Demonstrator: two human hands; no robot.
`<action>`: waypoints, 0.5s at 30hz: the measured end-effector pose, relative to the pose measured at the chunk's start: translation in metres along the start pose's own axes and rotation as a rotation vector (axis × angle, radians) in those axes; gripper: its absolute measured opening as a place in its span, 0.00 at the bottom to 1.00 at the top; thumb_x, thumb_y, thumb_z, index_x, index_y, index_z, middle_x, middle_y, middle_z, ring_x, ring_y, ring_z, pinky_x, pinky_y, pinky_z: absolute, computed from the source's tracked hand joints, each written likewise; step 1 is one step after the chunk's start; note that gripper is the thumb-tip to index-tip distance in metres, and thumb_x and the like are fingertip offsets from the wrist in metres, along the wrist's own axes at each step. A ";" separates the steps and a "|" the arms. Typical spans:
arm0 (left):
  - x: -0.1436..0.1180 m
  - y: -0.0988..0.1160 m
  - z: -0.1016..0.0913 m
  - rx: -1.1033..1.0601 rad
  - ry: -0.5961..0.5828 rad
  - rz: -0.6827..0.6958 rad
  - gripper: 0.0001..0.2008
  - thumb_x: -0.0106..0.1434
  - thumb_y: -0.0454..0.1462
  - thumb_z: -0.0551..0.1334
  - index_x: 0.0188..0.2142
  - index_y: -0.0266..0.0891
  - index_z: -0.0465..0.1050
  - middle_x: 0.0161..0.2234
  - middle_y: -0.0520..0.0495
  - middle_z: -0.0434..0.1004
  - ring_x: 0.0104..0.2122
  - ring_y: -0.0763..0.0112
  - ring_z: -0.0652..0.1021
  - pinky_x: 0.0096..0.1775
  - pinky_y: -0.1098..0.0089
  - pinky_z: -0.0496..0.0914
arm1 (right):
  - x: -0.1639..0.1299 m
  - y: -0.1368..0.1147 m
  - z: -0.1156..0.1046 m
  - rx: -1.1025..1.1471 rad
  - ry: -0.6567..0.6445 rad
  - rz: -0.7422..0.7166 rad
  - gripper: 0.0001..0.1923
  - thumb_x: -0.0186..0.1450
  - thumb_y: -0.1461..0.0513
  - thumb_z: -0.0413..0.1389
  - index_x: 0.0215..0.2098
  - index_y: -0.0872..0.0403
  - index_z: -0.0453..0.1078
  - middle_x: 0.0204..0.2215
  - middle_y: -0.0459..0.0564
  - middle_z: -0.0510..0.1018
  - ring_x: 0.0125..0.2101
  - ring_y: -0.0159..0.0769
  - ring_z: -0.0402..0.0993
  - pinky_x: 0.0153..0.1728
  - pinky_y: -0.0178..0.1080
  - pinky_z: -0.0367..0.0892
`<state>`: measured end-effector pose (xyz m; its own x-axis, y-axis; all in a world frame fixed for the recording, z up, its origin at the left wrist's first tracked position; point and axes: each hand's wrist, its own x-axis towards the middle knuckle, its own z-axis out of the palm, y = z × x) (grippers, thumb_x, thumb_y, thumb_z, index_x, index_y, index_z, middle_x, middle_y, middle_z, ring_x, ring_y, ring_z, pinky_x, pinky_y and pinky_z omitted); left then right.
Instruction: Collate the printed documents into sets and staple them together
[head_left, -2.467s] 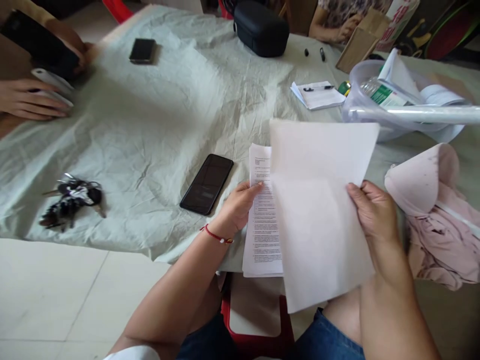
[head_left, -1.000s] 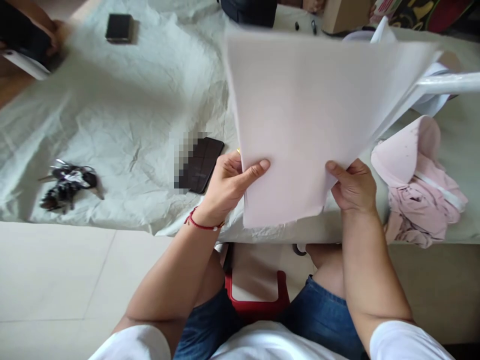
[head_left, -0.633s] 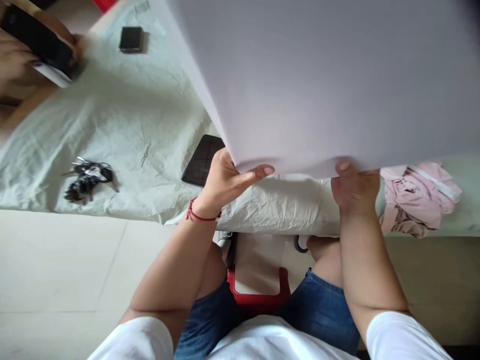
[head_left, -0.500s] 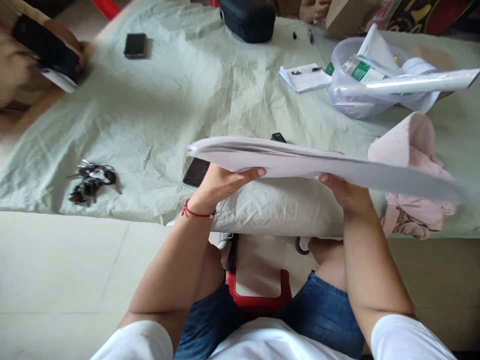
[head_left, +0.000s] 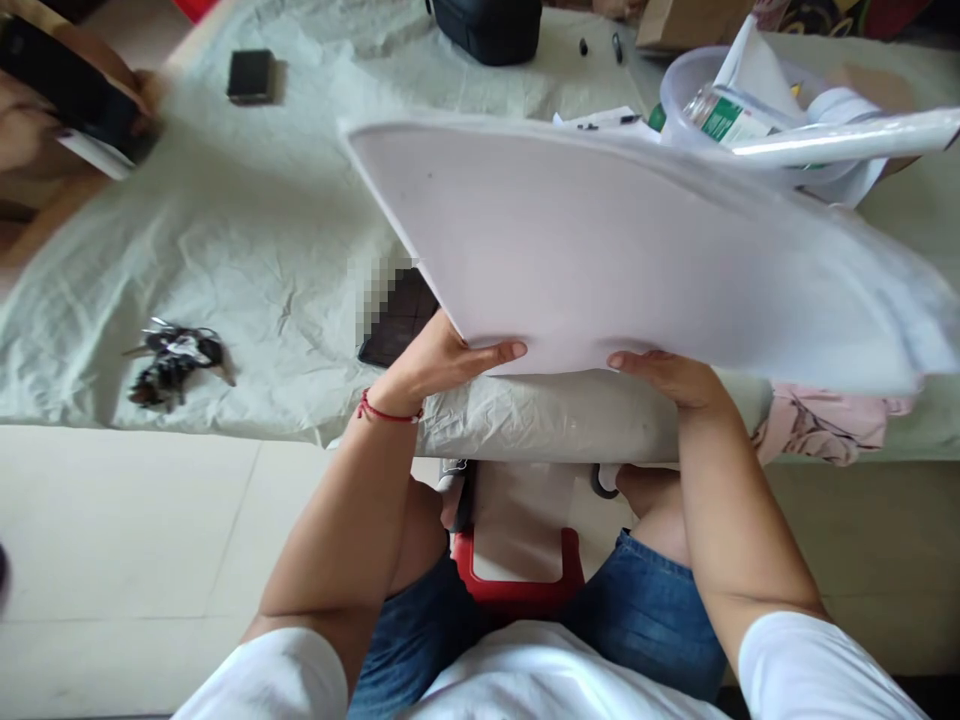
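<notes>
Currently, your left hand (head_left: pixel 435 360) and right hand (head_left: pixel 671 375) hold the paper (head_left: pixel 600 255) by its near edge, fingers (head_left: pixel 495 352) pinching it, thumbs underneath. It tilts flat above the counter (head_left: pixel 247 230), hiding much of it. Left of the paper lie a phone (head_left: pixel 397 320) and, farther left, keys (head_left: pixel 176 360). Pink cloth (head_left: pixel 832 425) lies near right; a tub (head_left: pixel 690 85) stands far right.

A wide counter (head_left: pixel 247 230) draped in a creased, pale green cloth (head_left: pixel 225 260) fills the upper view. Below it lies a floor of large cream tiles (head_left: pixel 112 520), evenly lit, with a red plastic stool (head_left: pixel 517 585) underneath.
</notes>
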<state>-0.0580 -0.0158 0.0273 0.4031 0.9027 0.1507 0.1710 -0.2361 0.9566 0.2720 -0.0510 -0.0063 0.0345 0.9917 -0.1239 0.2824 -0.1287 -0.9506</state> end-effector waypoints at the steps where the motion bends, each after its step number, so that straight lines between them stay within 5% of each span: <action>1: -0.001 0.000 0.000 0.009 -0.022 -0.013 0.36 0.61 0.55 0.79 0.63 0.40 0.80 0.64 0.34 0.84 0.67 0.42 0.80 0.69 0.46 0.76 | 0.000 0.000 0.000 -0.018 -0.016 0.038 0.23 0.49 0.48 0.83 0.39 0.44 0.87 0.45 0.48 0.90 0.63 0.58 0.82 0.73 0.59 0.73; 5: -0.002 0.001 0.006 -0.054 -0.083 -0.079 0.36 0.65 0.58 0.75 0.64 0.41 0.80 0.66 0.35 0.83 0.68 0.41 0.80 0.69 0.46 0.76 | -0.001 -0.002 0.006 0.037 0.089 -0.005 0.34 0.54 0.41 0.79 0.54 0.44 0.86 0.57 0.48 0.88 0.71 0.55 0.76 0.76 0.56 0.68; 8: -0.003 0.001 0.013 -0.119 -0.011 -0.138 0.34 0.67 0.63 0.71 0.59 0.41 0.83 0.63 0.37 0.86 0.66 0.40 0.81 0.67 0.46 0.78 | -0.001 -0.007 0.011 0.054 0.124 -0.083 0.41 0.57 0.40 0.77 0.64 0.45 0.81 0.67 0.49 0.82 0.75 0.53 0.71 0.78 0.55 0.64; 15: 0.002 -0.008 0.023 -0.220 0.093 -0.072 0.34 0.67 0.66 0.69 0.56 0.41 0.84 0.59 0.39 0.88 0.66 0.43 0.81 0.68 0.48 0.77 | -0.004 -0.006 0.015 0.062 0.235 -0.113 0.40 0.56 0.37 0.77 0.60 0.45 0.83 0.64 0.50 0.84 0.73 0.56 0.73 0.78 0.56 0.67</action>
<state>-0.0381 -0.0208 0.0141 0.3105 0.9461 0.0925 -0.0071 -0.0950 0.9954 0.2560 -0.0543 -0.0048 0.2303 0.9720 0.0462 0.2379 -0.0102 -0.9712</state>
